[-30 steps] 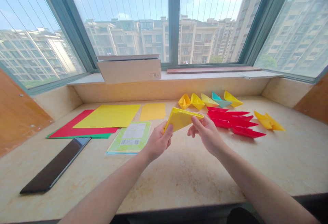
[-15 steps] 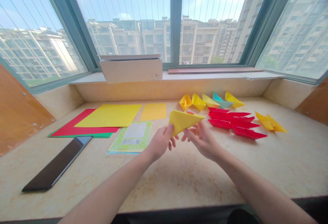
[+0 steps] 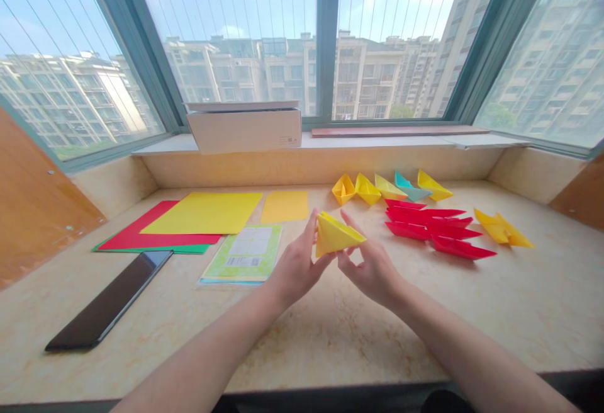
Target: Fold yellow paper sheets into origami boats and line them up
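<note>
A folded piece of yellow paper [image 3: 336,237], roughly triangular with its layers parted along the top edge, is held above the counter between both hands. My left hand [image 3: 300,262] is closed on its left side, thumb below and fingers up along the edge. At its lower right, my right hand [image 3: 370,268] pinches the paper near the pointed end; some of those fingers are hidden behind it. Just beyond my right hand lie several red folded paper boats [image 3: 425,214], with a row of yellow paper boats [image 3: 368,189] and a teal paper boat [image 3: 409,187] behind them.
Left on the marble-patterned counter [image 3: 302,350] are a yellow sheet [image 3: 207,211] over red and green sheets, a small orange-yellow sheet [image 3: 284,206], a green-patterned paper packet [image 3: 245,255] and a black phone [image 3: 111,303]. A white box [image 3: 245,130] stands on the window ledge. Yellow folded paper [image 3: 503,229] lies far right.
The yellow paper has been turned in my hands, and its layers now show parted at the top. My right hand has shifted from behind it to its lower right edge.
</note>
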`<action>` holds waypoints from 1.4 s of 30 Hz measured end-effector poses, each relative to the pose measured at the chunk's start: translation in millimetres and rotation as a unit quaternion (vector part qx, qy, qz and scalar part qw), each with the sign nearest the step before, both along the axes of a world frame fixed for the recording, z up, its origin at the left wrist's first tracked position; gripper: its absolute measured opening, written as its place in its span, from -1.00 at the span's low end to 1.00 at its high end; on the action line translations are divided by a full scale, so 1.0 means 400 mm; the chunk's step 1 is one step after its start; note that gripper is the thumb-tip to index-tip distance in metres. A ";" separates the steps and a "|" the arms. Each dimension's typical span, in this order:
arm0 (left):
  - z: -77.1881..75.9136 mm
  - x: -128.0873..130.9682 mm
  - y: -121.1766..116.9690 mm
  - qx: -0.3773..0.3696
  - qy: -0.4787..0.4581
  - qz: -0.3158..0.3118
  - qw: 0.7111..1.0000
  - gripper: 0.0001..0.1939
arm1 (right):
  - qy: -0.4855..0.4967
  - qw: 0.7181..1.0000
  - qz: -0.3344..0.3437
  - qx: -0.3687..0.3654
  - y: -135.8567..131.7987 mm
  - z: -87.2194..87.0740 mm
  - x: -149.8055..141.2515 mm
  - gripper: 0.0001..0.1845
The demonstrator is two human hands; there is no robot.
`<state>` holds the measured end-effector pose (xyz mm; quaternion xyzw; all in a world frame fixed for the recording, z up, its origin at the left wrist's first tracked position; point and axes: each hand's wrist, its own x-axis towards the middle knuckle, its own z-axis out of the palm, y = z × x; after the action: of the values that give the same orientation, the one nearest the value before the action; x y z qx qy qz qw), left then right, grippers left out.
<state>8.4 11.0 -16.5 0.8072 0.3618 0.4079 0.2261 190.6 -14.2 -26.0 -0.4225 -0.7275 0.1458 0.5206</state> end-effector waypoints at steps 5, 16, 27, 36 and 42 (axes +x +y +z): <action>0.017 0.000 -0.005 0.003 -0.022 -0.036 0.999 -0.37 | 0.000 1.000 -0.020 0.002 -0.006 0.008 -0.003 -0.53; 0.028 -0.017 -0.015 0.031 -0.111 -0.164 0.980 -0.45 | 0.020 0.987 0.046 0.153 0.002 0.003 0.035 -0.51; 0.042 -0.014 -0.045 -0.143 -0.178 -0.334 0.914 -0.07 | 0.012 0.970 0.009 0.243 -0.027 0.040 0.043 -0.38; 0.062 -0.005 -0.029 -0.174 -0.180 -0.224 0.942 -0.44 | -0.092 0.960 0.053 0.259 -0.014 0.044 0.058 -0.29; 0.071 -0.046 0.012 0.085 -0.049 -0.098 0.990 -0.58 | -0.072 0.970 0.103 0.207 0.004 0.045 0.050 -0.31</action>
<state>-10.1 15.9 11.9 0.8341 0.2336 0.4522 0.2125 210.6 -12.8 -8.0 -0.2378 -0.8168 0.0138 0.5254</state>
